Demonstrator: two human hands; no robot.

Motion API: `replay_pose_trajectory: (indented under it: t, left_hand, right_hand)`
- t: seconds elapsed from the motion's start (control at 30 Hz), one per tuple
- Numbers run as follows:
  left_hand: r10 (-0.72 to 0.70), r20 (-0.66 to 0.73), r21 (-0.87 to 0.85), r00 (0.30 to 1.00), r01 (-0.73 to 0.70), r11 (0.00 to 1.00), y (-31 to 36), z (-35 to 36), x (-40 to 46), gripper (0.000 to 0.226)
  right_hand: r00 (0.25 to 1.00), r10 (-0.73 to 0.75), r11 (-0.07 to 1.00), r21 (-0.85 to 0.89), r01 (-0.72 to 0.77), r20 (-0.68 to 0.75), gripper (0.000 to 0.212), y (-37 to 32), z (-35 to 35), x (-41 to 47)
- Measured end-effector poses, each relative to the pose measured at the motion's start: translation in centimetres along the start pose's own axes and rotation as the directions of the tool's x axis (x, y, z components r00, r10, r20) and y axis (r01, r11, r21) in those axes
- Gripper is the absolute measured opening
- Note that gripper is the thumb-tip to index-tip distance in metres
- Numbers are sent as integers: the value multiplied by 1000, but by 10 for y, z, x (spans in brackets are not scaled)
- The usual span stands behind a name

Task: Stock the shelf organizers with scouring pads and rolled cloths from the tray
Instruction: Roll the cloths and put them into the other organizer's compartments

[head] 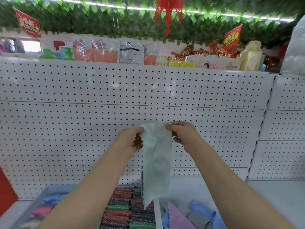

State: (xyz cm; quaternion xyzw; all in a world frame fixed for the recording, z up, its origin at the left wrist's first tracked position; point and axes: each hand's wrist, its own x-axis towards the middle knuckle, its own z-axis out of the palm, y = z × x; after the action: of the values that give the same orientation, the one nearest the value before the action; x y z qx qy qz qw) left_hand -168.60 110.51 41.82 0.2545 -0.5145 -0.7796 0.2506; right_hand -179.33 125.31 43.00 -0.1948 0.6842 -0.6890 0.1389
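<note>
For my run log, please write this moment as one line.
hands: left and right pinch top corners | object: pale green cloth, unrolled, hanging | below: scouring pads in rows

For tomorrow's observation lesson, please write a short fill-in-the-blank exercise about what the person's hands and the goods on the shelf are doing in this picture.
1. Both hands, the left hand and the right hand, hold one pale green cloth by its ____ edge.
2. The cloth hangs ____, not rolled.
3. Behind the cloth stands a white ____ wall full of holes.
4. The scouring pads lie stacked ____ the hanging cloth.

Missing words: top; unrolled; pegboard; below
</note>
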Motion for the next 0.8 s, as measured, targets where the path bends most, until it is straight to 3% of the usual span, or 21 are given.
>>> replay_pose_trajectory:
  t: [0.07,0.13,0.23,0.3,0.63,0.8]
  left_hand:
    - [-26,-28,-53,999,25,998,-7,0,4,5]
    - [146,-107,47,984,-142,989,-15,5,6,5]
    - [516,-89,397,852,-445,803,-26,16,-4,6]
    - [586,-22,482,810,-504,716,-30,18,-7,12]
    - [346,26,219,938,-343,914,-18,14,-18,15]
    - [269,27,184,963,-269,945,-13,10,-18,13]
  right_hand:
    - [996,44,999,35,-41,-77,16,8,1,2]
    - [983,-15,998,52,24,-183,13,16,10,1]
    - [945,-214,975,-121,189,-248,9,21,29,-10]
    - [922,-314,939,-217,267,-225,10,22,38,-17]
    - [918,-393,909,-176,378,-60,4,21,37,-29]
    - [862,-504,794,-365,486,52,21,28,39,-32]
